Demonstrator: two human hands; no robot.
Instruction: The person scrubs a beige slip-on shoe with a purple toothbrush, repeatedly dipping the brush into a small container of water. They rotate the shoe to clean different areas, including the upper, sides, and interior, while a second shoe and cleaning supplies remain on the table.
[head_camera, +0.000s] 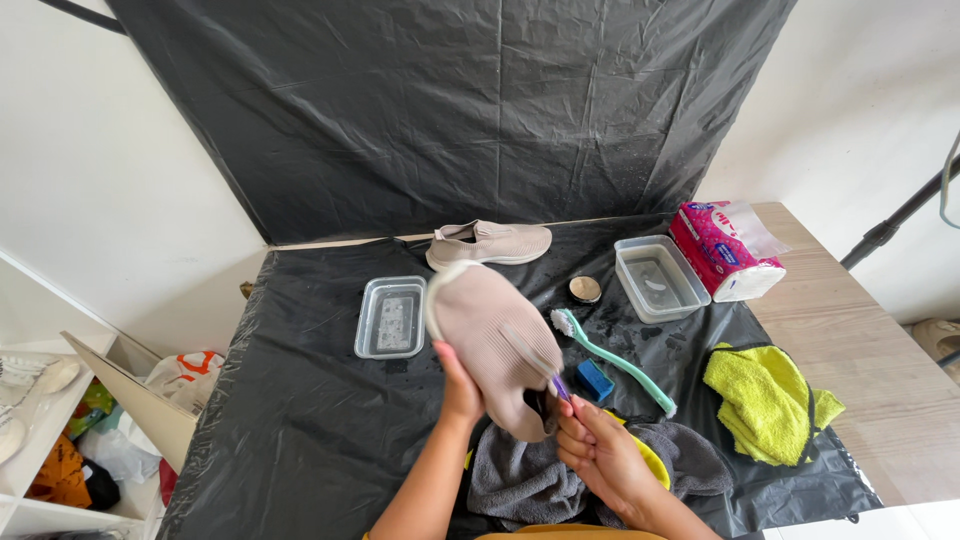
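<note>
Grey towel (525, 480) lies nearest me at 6 o'clock, bunched under my wrists on the black plastic sheet (300, 420). My left hand (458, 385) is wrapped around the beige knit shoe (490, 340), holding it up off the sheet, toe pointing to 11 o'clock. My right hand (600, 450) pinches a purple-handled brush (556, 383), its tip against the shoe's heel end. Teal toothbrush (612, 360) lies just at 3 o'clock of the shoe, blue block (595, 380) beside it. Second beige shoe (490, 243) sits at 12. Clear tray (390, 318) at 10, clear tub (660, 278) at 2, pink tissue pack (725, 250) beyond it, yellow cloth (765, 400) at 3.
</note>
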